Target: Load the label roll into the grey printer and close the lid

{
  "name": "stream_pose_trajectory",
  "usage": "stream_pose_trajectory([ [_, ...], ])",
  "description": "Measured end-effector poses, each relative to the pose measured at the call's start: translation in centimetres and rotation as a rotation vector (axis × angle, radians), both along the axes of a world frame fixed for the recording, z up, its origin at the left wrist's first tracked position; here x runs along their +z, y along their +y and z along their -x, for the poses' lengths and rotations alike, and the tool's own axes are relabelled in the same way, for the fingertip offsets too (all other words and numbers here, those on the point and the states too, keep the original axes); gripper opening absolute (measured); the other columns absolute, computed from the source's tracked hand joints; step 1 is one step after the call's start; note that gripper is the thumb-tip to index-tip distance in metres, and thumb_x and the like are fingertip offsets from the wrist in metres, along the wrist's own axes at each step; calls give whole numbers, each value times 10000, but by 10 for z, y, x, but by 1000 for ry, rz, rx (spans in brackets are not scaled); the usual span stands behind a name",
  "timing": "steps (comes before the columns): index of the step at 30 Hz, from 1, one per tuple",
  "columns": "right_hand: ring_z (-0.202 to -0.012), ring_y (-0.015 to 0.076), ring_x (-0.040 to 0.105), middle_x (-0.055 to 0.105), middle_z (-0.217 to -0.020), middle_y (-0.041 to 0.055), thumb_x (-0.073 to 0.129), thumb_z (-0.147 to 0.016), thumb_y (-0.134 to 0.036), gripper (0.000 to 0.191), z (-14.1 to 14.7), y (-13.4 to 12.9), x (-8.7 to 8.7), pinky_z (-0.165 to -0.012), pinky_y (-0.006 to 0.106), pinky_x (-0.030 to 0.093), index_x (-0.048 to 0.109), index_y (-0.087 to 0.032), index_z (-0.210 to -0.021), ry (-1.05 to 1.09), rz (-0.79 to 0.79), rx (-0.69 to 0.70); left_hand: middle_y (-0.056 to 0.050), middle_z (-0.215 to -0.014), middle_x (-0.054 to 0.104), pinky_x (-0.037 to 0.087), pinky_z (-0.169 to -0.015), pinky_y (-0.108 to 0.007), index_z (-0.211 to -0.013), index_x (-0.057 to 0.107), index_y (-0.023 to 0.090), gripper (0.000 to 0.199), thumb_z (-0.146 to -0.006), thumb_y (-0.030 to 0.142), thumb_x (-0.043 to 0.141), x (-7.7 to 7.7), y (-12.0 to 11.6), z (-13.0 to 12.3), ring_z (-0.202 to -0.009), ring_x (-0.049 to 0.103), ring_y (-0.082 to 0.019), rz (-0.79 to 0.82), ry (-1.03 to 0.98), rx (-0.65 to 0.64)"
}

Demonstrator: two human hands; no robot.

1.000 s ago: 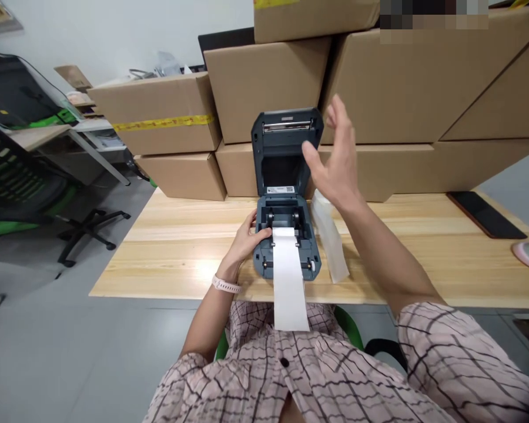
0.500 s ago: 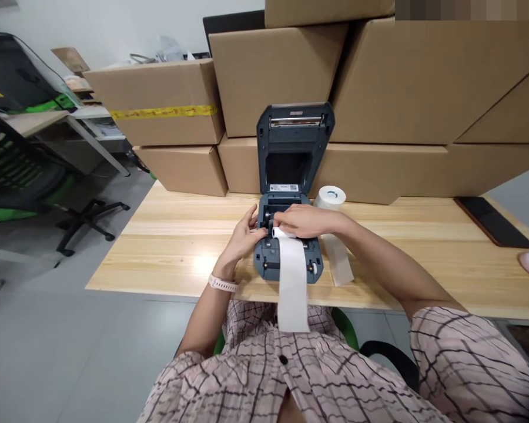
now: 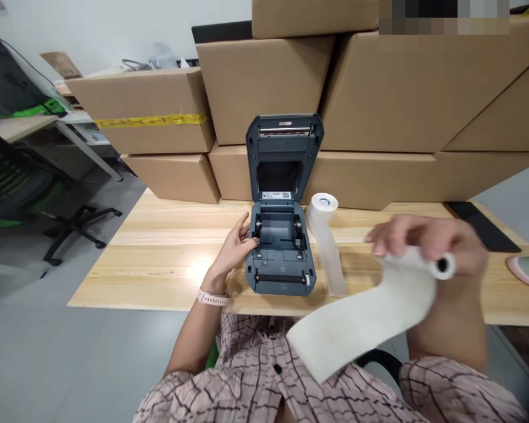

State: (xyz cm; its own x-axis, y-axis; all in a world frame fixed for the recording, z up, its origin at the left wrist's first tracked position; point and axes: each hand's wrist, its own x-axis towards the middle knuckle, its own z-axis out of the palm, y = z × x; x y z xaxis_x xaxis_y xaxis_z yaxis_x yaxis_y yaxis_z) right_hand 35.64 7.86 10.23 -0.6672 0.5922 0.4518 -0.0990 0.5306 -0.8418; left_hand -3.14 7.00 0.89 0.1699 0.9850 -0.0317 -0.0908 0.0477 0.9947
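Half a second ago our right hand [image 3: 427, 241] was down in the printer's bay on the paper; now it has swung out to the right of the machine, carrying the nearly spent paper roll [image 3: 438, 265] with it. Starting from the left, our left hand [image 3: 235, 247] rests against the left edge of the label printer [image 3: 280, 258], fingers loosely spread along the casing and gripping nothing. That printer sits on the wooden table [image 3: 167, 258] with its lid [image 3: 284, 153] tipped up and back, and its paper bay now lies bare, the two side guides standing apart. Just beside the printer's right flank stands a fresh white roll [image 3: 322, 205], a strip of it trailing toward the table edge. Further right, our fingers are curled closed over the small roll's core, which pokes out past them, blurred by motion. Its loose white strip [image 3: 357, 323] hangs down and leftward toward our lap.
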Motion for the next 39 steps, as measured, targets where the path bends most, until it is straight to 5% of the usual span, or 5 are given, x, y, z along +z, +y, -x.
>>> stream_pose_trajectory([
  [6,-1047,303,715,761,-1110,99,891,-727,-459,337,-100,-5,-40,-862,468,575,712,-313,-972,-355,300,-645,-217,-1455,628,491,-1100,-460,-1663,205,145,1054,-793,295,780,1,1,0,-1258,656,-291,47,16,23],
  [14,-985,273,716,764,-1107,107,911,-623,-536,532,-49,54,-101,-871,436,582,646,-248,-983,-369,491,-612,-202,-1439,643,494,-1089,-456,-1662,213,146,1056,-783,295,780,-2,2,0,-1230,662,-278,52,9,29],
  [25,-1486,342,481,578,-1538,99,857,-701,-360,789,-29,67,-50,-1192,559,462,538,-352,-1422,-276,455,-626,-189,-1488,601,500,-1074,-412,-1693,82,202,983,-900,271,657,0,-1,2,-1232,653,-240,-15,50,-56],
  [33,-1268,353,616,696,-1268,112,877,-482,-251,827,56,109,-71,-1163,530,463,601,-194,-1259,-430,461,-555,-193,-1614,483,437,-1158,-424,-1691,-26,209,1033,-888,260,622,1,-1,-1,-1373,571,-263,-20,52,-76],
  [39,-1060,324,726,735,-1221,107,805,-661,-473,760,54,76,-39,-888,466,611,559,-267,-1349,-264,450,-554,-187,-1677,386,425,-1178,-425,-1692,-13,201,1006,-906,281,609,-4,0,0,-1455,509,-283,-34,44,-83],
])
